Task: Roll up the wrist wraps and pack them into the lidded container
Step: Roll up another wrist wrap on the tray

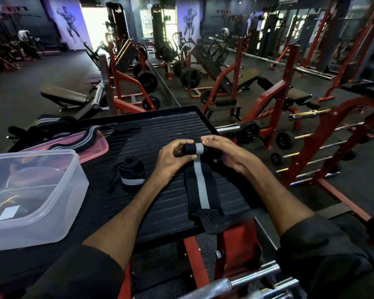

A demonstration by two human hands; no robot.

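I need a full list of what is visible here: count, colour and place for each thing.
platform: one, black, ribbed, centre
container: one, clear plastic, near left, open
lid: one, pink, behind the container
loose wrist wraps: count unclear, black and grey, far left, partly over the lid
rolled wrist wrap: one, black with grey stripe, on the platform, right of the container
half-rolled wrist wrap: one, black with grey stripe, on the platform, far end rolled
gym machines: many, red and black, background
left hand: one, grips the roll's left end
right hand: one, pinches the roll's right end
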